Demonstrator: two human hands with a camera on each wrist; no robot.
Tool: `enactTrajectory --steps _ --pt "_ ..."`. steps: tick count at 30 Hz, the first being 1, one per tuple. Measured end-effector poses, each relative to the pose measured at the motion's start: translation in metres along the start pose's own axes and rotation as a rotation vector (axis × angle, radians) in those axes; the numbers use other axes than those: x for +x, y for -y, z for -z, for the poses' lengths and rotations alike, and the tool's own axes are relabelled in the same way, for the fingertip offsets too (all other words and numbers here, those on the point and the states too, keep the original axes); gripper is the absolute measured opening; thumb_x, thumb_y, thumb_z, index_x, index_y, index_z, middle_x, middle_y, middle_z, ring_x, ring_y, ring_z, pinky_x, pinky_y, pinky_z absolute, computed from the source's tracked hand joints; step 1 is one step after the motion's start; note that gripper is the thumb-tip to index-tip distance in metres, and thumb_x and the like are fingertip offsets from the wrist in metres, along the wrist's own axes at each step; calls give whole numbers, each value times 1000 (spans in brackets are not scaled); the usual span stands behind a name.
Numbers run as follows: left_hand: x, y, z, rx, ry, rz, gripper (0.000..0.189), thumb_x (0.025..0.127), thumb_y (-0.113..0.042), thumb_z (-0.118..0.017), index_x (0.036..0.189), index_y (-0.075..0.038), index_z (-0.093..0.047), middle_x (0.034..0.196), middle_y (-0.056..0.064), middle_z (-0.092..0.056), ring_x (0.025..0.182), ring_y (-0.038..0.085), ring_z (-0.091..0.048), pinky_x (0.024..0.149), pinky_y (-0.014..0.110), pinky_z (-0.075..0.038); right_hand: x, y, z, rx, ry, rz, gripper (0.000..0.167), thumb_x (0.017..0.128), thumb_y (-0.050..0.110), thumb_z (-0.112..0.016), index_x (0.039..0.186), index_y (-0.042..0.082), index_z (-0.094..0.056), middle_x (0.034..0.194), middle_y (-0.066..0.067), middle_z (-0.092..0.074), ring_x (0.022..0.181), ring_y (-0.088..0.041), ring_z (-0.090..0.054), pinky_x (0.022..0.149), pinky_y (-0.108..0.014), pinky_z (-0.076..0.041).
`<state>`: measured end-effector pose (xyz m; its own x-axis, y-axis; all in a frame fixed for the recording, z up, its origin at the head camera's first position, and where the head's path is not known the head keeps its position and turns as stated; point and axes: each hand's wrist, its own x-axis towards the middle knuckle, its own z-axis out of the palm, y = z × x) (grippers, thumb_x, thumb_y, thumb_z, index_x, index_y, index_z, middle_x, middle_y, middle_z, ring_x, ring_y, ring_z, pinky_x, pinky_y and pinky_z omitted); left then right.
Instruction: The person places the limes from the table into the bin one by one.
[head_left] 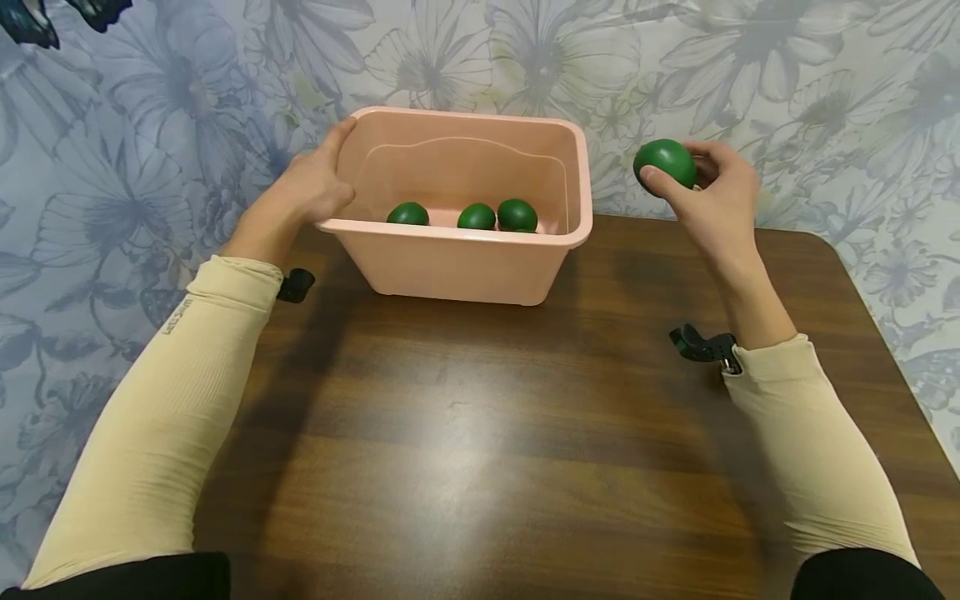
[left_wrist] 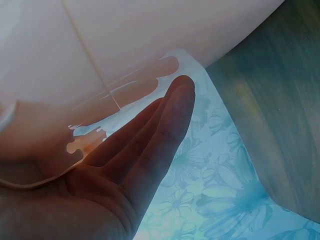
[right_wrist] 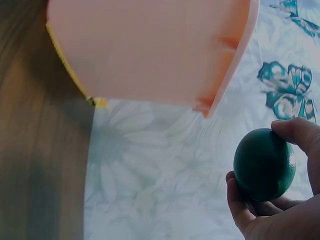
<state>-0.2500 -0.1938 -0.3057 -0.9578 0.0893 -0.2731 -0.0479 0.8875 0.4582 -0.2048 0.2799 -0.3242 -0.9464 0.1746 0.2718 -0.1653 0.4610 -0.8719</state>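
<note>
A pink plastic bin stands at the far edge of the table, and three smooth green egg-shaped objects, one of them near the left, show above its front rim. My left hand holds the bin's left end, thumb over the rim; in the left wrist view its fingers lie nearly straight beside the outer wall. To the right of the bin, my right hand pinches another green egg-shaped object between thumb and fingers, raised above the table's far edge. The bin's front wall hides part of its contents.
The brown wooden table has a rounded far right corner. Behind it hangs or lies a pale sheet printed with flowers and butterflies. Dark camera mounts sit on both wrists, over cream sleeves.
</note>
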Motion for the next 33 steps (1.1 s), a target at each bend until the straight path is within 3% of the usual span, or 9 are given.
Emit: enactTrajectory --steps 9,14,20,24,29,33 --pt "0 3 -1 -1 -9 0 104 91 -4 -45 168 -40 15 170 30 -22 152 54 -28 119 64 -32 12 30 -35 53 54 73 53 85 31 -87 131 10 -70 113 1 -74 99 -9 -68 86 -21 -52" --pt "1 2 -2 0 -11 -10 104 91 -4 -45 168 -39 14 171 29 -22 153 55 -26 120 65 -30 16 39 -54 55 86 119 55 87 30 -86 134 7 -68 125 -9 -74 105 -12 -67 92 -24 -52" --pt "1 0 -5 -5 -15 -17 104 90 -4 -45 168 -39 14 171 29 -22 154 55 -23 121 65 -30 21 42 -71 23 140 125 58 88 31 -84 138 7 -64 129 -11 -71 107 -13 -66 91 -24 -54" --pt "1 0 -6 -5 -22 -21 105 89 -4 -46 168 -40 13 170 29 -23 153 56 -23 120 66 -30 21 38 -76 -15 156 111 58 89 32 -84 138 9 -64 127 -12 -71 106 -13 -66 88 -24 -52" --pt "1 0 -7 7 -37 -28 104 89 -5 -47 169 -39 11 169 29 -26 152 57 -26 120 66 -31 19 29 -75 58 175 98 54 93 23 -80 139 2 -62 136 -17 -67 122 -21 -65 107 -27 -51" --pt "1 1 -6 0 -39 -21 104 89 -5 -46 169 -39 12 170 29 -25 152 56 -25 120 65 -31 16 25 -69 75 186 99 48 95 17 -76 137 -1 -63 138 -20 -64 129 -27 -63 110 -32 -51"
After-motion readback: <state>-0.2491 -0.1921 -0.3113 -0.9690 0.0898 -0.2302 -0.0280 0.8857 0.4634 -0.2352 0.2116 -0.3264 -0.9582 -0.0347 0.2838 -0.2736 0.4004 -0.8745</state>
